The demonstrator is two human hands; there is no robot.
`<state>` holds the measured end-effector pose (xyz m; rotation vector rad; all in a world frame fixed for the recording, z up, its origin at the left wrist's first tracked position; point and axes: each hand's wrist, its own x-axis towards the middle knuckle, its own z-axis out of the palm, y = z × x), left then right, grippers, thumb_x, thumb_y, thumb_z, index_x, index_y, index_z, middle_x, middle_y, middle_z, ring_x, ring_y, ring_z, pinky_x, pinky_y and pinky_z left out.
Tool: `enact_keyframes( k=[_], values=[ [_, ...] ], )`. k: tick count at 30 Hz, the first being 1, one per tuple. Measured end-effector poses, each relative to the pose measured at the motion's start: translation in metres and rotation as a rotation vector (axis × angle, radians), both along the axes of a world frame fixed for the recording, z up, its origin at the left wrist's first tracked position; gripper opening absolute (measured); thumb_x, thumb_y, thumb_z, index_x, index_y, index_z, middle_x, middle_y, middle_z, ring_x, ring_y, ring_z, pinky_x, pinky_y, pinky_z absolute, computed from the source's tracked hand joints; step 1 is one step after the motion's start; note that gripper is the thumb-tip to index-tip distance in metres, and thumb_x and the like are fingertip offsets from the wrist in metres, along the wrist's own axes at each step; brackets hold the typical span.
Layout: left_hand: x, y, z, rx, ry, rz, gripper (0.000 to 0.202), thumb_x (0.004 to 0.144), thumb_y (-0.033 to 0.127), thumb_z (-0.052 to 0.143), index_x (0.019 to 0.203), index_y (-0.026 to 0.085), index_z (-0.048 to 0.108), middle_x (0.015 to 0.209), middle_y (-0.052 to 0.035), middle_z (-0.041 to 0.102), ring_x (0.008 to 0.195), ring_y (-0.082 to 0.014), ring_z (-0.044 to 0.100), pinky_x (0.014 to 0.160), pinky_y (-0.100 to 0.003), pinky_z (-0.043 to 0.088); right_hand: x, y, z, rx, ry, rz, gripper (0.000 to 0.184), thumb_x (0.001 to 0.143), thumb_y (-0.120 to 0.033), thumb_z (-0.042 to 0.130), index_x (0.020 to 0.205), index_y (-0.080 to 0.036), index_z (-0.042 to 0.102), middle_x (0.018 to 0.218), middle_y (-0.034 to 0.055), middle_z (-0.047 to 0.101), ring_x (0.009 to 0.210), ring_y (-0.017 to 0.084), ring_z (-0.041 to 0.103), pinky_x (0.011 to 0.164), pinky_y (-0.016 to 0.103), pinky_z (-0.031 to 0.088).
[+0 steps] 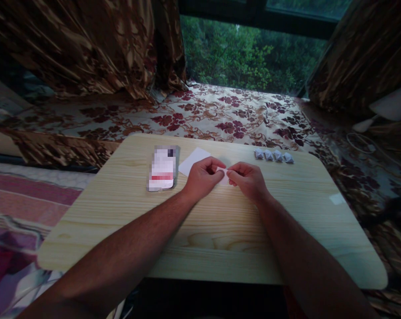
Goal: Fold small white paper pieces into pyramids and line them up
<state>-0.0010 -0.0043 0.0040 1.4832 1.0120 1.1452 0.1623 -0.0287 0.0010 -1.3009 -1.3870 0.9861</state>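
Observation:
Both my hands meet over the middle of a light wooden table (pixel 220 230). My left hand (pixel 202 177) and my right hand (pixel 248 178) pinch a small folded piece of white paper (pixel 223 176) between their fingertips, holding it just above the tabletop. Most of that paper is hidden by my fingers. A flat white paper sheet (pixel 192 161) lies just behind my left hand. A row of several small folded paper shapes (pixel 274 156) sits beyond my right hand, apart from it.
A phone (pixel 162 169) lies face up left of my hands. A floral-covered bed or bench (pixel 220 110) runs behind the table, with brown curtains (pixel 87 44) either side of a window. Bedding lies at the lower left.

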Motion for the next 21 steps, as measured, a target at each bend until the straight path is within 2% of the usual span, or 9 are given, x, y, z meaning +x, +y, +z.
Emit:
enact_keyframes(
  k=[13,18,21],
  values=[
    [0.0013,0.0,-0.005,0.04,0.026,-0.01,0.013,0.071,0.018,0.066,0.083,0.017,0.069,0.062,0.004,0.06,0.055,-0.0081,0.051,0.052,-0.021,0.037,-0.0031,-0.0008,-0.0008,0.071,-0.034,-0.053,0.012,0.074,-0.025,0.065,0.066,-0.017,0.064,0.053,-0.0027,0.058,0.048,0.01,0.047,0.047,0.023,0.032],
    [0.0021,-0.0005,-0.0008,-0.046,-0.035,-0.042,0.021,0.071,0.022,0.07,0.091,0.017,0.068,0.067,0.003,0.063,0.058,-0.009,0.054,0.055,-0.022,0.039,-0.0033,-0.001,-0.0021,0.098,-0.015,-0.074,0.013,0.075,-0.025,0.065,0.065,-0.017,0.063,0.053,-0.0028,0.057,0.048,0.01,0.045,0.047,0.024,0.031],
    [0.0012,0.0001,0.0029,-0.132,-0.021,-0.079,0.02,0.072,0.029,0.073,0.085,0.015,0.067,0.067,0.0015,0.063,0.059,-0.0099,0.054,0.055,-0.022,0.038,-0.0035,-0.0014,-0.0022,0.116,-0.03,-0.082,0.012,0.075,-0.025,0.065,0.066,-0.017,0.064,0.054,-0.0023,0.057,0.049,0.01,0.046,0.047,0.024,0.031]
  ],
)
